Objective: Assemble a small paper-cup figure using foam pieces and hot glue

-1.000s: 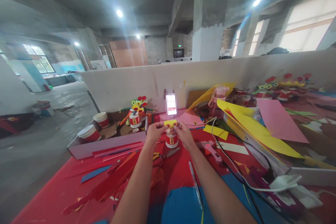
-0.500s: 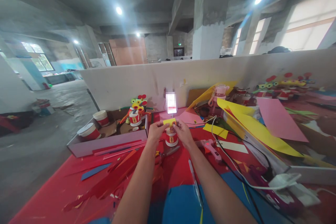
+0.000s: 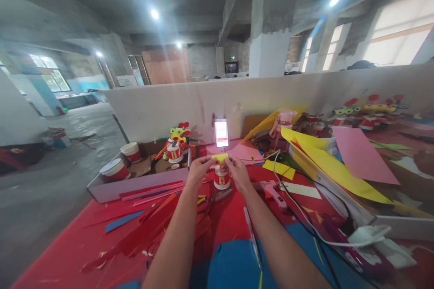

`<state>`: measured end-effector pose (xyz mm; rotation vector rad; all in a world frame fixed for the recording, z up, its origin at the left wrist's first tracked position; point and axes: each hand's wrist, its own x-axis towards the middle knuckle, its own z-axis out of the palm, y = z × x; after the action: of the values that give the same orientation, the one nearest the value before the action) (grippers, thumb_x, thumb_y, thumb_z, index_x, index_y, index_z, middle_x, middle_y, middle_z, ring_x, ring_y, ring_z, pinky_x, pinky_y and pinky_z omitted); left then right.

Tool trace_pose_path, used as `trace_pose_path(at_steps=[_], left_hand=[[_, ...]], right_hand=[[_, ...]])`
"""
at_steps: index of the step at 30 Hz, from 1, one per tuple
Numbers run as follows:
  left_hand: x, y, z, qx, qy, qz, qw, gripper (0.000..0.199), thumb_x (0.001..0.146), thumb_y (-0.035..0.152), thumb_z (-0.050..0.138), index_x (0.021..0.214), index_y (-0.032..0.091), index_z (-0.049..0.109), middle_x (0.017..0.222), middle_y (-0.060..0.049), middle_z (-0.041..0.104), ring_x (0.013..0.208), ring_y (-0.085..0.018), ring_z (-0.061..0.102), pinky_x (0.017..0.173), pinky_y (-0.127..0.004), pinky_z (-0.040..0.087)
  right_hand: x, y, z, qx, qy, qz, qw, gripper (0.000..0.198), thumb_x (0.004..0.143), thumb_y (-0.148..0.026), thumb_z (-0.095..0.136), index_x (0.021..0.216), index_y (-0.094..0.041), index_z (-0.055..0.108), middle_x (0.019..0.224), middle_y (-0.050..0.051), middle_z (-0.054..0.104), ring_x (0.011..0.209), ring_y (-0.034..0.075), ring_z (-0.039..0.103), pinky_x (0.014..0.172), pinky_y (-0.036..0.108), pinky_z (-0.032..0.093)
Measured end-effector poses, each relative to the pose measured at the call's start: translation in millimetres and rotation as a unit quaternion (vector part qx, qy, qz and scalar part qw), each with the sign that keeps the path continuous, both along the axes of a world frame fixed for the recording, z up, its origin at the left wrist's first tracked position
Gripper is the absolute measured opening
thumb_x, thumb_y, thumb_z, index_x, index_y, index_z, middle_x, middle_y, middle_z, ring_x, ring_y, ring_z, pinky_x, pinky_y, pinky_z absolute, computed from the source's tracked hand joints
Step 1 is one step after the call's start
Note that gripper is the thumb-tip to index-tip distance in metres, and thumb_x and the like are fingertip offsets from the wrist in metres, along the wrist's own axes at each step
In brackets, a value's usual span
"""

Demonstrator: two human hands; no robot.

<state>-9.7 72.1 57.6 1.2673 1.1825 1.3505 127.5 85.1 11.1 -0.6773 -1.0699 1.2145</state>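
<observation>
Between both hands I hold a small yellow paper piece (image 3: 220, 159), rolled or curved, with a dark spot near its left end. My left hand (image 3: 201, 170) pinches its left end and my right hand (image 3: 238, 171) its right end. Just below it, a red and white paper cup (image 3: 222, 179) stands upside down on the red table (image 3: 220, 216). Whether the yellow piece touches the cup top, I cannot tell. Scissors (image 3: 222, 195) with yellow handles lie beside the cup. A pink glue gun (image 3: 274, 193) rests to the right, near my right wrist.
A box (image 3: 139, 184) on the left holds paper cups and a finished cup figure (image 3: 174, 149). Red and blue paper strips lie before it. A lit phone screen (image 3: 221, 133) stands ahead. Cables, a power strip (image 3: 376, 239), a pen (image 3: 251, 230) and yellow sheets (image 3: 318, 158) lie right.
The yellow piece has turned slightly, its dark spot now near the left end rather than the right. My hands stay in nearly the same place.
</observation>
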Motion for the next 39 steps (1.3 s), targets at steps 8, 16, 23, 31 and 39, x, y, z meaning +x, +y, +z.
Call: trace_pose_path(at_steps=[8, 16, 23, 31, 39], left_hand=[[5.9, -1.0, 0.1, 0.024, 0.050, -0.001, 0.998, 0.035, 0.048, 0.044, 0.082, 0.054, 0.013, 0.066, 0.048, 0.002, 0.054, 0.048, -0.007, 0.046, 0.048, -0.020, 0.037], [3.8, 2.0, -0.3, 0.018, 0.041, -0.006, 0.999, 0.039, 0.046, 0.046, 0.082, 0.062, 0.012, 0.069, 0.054, 0.000, 0.059, 0.049, -0.008, 0.047, 0.046, -0.020, 0.035], [-3.4, -4.2, 8.6, -0.002, 0.034, 0.004, 0.999, 0.040, 0.048, 0.045, 0.082, 0.071, 0.012, 0.073, 0.045, 0.004, 0.051, 0.044, -0.006, 0.041, 0.042, -0.018, 0.029], [4.5, -1.9, 1.6, 0.019, 0.053, 0.009, 0.998, 0.039, 0.045, 0.045, 0.082, 0.054, 0.011, 0.065, 0.047, 0.002, 0.052, 0.046, -0.005, 0.039, 0.043, -0.019, 0.026], [-8.0, 6.0, 1.1, 0.040, 0.059, 0.036, 0.997, 0.040, 0.055, 0.048, 0.077, 0.071, 0.013, 0.068, 0.051, 0.004, 0.053, 0.046, -0.005, 0.039, 0.044, -0.019, 0.027]], right_hand=[[-1.3, -1.1, -0.3, 0.000, -0.012, -0.030, 0.999, 0.033, 0.071, -0.051, 0.067, 0.076, -0.019, 0.060, 0.061, -0.002, 0.061, 0.055, 0.013, 0.056, 0.059, 0.027, 0.048], [2.1, -2.9, 3.1, -0.018, 0.014, -0.022, 0.999, 0.039, 0.068, -0.056, 0.068, 0.074, -0.019, 0.060, 0.059, -0.001, 0.063, 0.054, 0.014, 0.057, 0.056, 0.027, 0.048], [7.6, -3.0, 3.8, -0.033, 0.045, -0.024, 0.998, 0.047, 0.070, -0.062, 0.062, 0.083, -0.017, 0.062, 0.063, -0.001, 0.064, 0.056, 0.014, 0.058, 0.055, 0.026, 0.048], [5.9, 4.5, -7.6, 0.035, -0.073, -0.072, 0.994, 0.033, 0.073, -0.050, 0.063, 0.075, -0.017, 0.061, 0.060, -0.002, 0.060, 0.054, 0.012, 0.055, 0.055, 0.024, 0.045], [16.1, -28.8, 7.8, 0.047, -0.212, -0.315, 0.924, 0.033, 0.088, -0.046, 0.043, 0.092, -0.017, 0.057, 0.077, 0.005, 0.064, 0.065, 0.015, 0.057, 0.064, 0.027, 0.046]])
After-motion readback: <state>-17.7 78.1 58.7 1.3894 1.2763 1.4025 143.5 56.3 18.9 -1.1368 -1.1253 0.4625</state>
